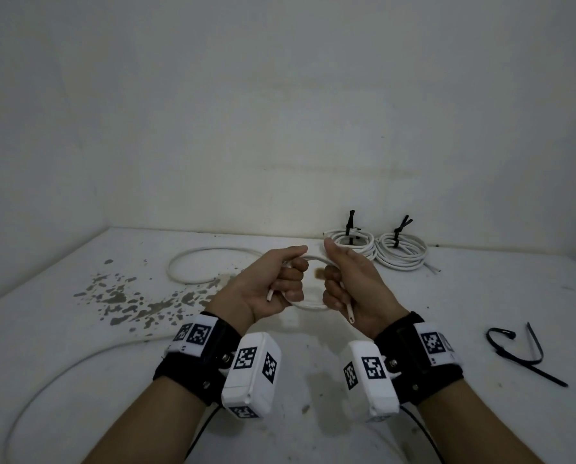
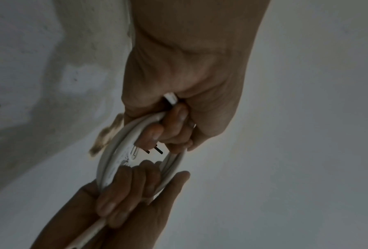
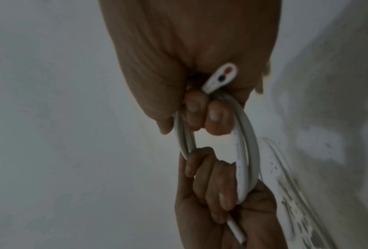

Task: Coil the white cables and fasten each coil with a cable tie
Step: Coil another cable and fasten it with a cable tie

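In the head view both hands hold one small white cable coil (image 1: 308, 306) just above the table's middle. My left hand (image 1: 288, 279) grips the coil's left side with its fingers curled through the loop, and a cut cable end (image 1: 270, 295) pokes out below it. My right hand (image 1: 335, 286) grips the right side, where the other cut end (image 1: 350, 315) sticks out. The left wrist view shows the left hand (image 2: 174, 123) wrapped round the coil (image 2: 114, 151). In the right wrist view the right hand (image 3: 204, 114) grips the coil (image 3: 248, 151), with the cable end (image 3: 221, 75) at the palm.
Two finished coils (image 1: 350, 244) (image 1: 402, 254), each bound with a black tie, lie at the back right by the wall. Loose black cable ties (image 1: 527, 351) lie at the right. Loose white cable (image 1: 193, 262) loops at the left, more (image 1: 45, 380) curving near the front left. Dark stains (image 1: 129, 299) mark the table.
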`<act>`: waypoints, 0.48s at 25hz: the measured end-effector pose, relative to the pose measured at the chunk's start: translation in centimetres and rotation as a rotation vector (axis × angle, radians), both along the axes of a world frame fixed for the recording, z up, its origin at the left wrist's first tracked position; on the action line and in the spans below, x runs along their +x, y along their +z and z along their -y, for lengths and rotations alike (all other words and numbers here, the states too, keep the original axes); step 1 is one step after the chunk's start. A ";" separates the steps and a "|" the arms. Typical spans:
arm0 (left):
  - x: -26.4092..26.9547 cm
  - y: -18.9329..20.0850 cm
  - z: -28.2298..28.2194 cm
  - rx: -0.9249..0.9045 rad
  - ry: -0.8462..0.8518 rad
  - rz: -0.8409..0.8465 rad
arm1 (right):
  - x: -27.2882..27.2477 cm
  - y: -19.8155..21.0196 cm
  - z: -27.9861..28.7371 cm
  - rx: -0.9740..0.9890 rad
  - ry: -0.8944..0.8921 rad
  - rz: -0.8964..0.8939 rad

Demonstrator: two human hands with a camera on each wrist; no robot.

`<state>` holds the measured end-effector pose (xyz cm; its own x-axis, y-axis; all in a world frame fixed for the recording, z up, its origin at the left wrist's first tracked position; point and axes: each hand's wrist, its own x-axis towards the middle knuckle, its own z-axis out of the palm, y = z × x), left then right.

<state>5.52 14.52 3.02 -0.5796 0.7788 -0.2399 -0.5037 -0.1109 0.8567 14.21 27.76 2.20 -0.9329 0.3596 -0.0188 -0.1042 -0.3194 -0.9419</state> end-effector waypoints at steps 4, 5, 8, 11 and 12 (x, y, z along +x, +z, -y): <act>0.7 -1.1 -0.6 -0.059 0.008 -0.080 | 1.0 -0.9 -0.8 0.038 0.002 0.043; 0.8 -1.5 -1.0 -0.083 0.019 -0.110 | 1.5 -1.0 -1.4 0.124 0.003 0.081; 1.6 -2.8 -2.7 -0.147 0.033 -0.177 | 3.6 -0.8 -4.4 0.450 -0.044 0.279; 2.9 -3.3 -5.2 -0.143 0.019 -0.172 | 7.1 -0.1 -9.8 0.837 -0.067 0.536; 3.2 -3.1 -6.0 -0.127 0.024 -0.159 | 8.3 0.1 -11.9 1.006 -0.077 0.648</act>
<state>8.74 20.51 -0.13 -0.6359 0.7337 -0.2394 -0.3594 -0.0070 0.9331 22.47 39.64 2.27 -0.8291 0.5371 -0.1556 0.4954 0.5763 -0.6500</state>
